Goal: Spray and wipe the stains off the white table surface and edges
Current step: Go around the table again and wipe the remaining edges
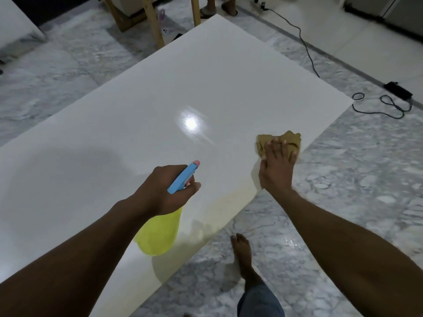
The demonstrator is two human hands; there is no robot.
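Neck and trigger of spray bottle [160, 232] hidden inside left hand [164, 191]. Middle of cloth [290, 139] covered by right hand [277, 165], near table [206, 76] right edge. Table's near end cut off by frame edges. Yellowish patch [231, 197] by that edge: stain or reflection, unclear.

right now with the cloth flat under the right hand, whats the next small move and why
Probably drag the cloth along the table edge toward the yellowish patch beside the right hand. That hand presses the cloth flat near the edge, and the left hand holds the spray bottle clear. The tint may be only a reflection.
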